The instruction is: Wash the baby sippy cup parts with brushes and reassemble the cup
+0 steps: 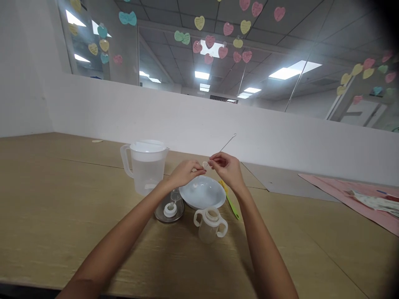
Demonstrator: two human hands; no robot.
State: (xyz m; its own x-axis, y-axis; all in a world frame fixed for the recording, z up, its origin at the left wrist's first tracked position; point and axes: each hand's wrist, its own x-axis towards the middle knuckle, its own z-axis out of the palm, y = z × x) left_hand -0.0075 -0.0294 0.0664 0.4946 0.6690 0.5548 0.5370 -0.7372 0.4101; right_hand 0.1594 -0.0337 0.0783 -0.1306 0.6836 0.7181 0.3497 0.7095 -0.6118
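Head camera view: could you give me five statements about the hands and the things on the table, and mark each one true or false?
1. The pitcher stands to the left of the white bowl. True.
2. The two-handled bottle stands inside the white bowl. False: it stands on the table, on the near side of the bowl.
3. The right hand holds a thin rod that sticks up past its fingers. True.
4. The left hand grips the pitcher's handle. False: its fingertips are at a small pale piece by the far side of the bowl.
5. The white ring lies on the pink cloth. False: it lies on the metal tray.
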